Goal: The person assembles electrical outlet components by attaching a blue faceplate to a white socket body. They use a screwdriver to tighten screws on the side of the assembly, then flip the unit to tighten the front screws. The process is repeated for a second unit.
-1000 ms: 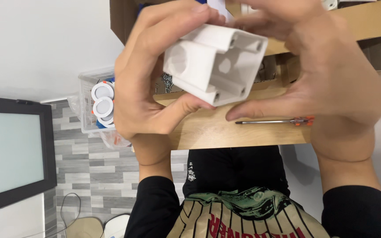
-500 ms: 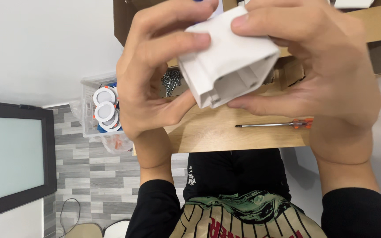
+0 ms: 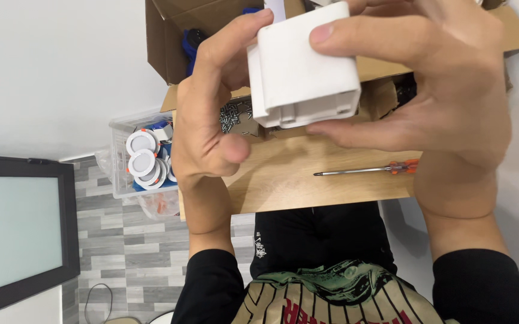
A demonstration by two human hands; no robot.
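Both hands, left hand [image 3: 211,120] and right hand [image 3: 445,102], clasp a white plastic box [image 3: 301,72] by opposite smooth sides; it looks light, rigid, possibly slippery.

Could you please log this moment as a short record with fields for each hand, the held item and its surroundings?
held item: white plastic box, plain side facing the camera
left hand: fingers curled round the box's left edge
right hand: fingers across its top and bottom edges
below the hands: wooden table with a screwdriver, orange handle
behind: open cardboard box, loose screws
left of table: clear bin of round white fittings
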